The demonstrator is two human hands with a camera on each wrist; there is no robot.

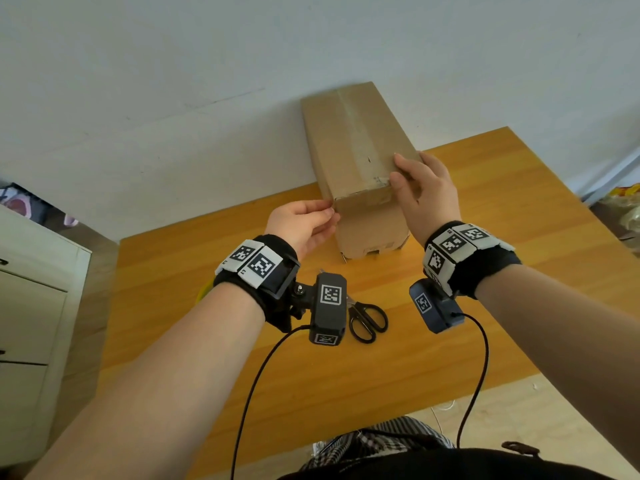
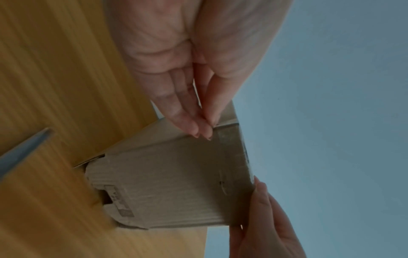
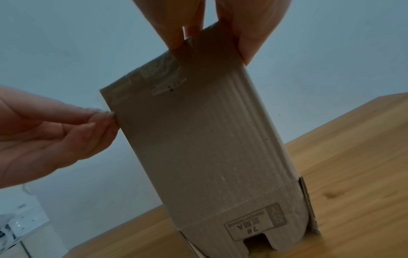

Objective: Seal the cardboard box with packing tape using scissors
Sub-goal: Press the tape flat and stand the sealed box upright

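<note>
A tall cardboard box (image 1: pixel 360 150) stands upright on the wooden table (image 1: pixel 502 271), its bottom flaps splayed. Clear packing tape (image 3: pixel 159 75) runs over its top and down the near face. My left hand (image 1: pixel 304 221) pinches thumb against fingertips (image 2: pixel 198 125) at the box's upper left edge, on what looks like the tape's loose end. My right hand (image 1: pixel 422 192) grips the upper right corner, its fingers (image 3: pixel 247 34) wrapped over the top. Black-handled scissors (image 1: pixel 367 320) lie shut on the table in front of the box, partly hidden behind the left wrist camera.
A white cabinet (image 1: pixel 34 306) stands left of the table. The box (image 3: pixel 198 139) sits near the table's far edge, close to the pale wall. A yellowish rim (image 1: pixel 202 292) peeks out under my left wrist. Bags lie on the floor at the far right (image 1: pixel 623 202).
</note>
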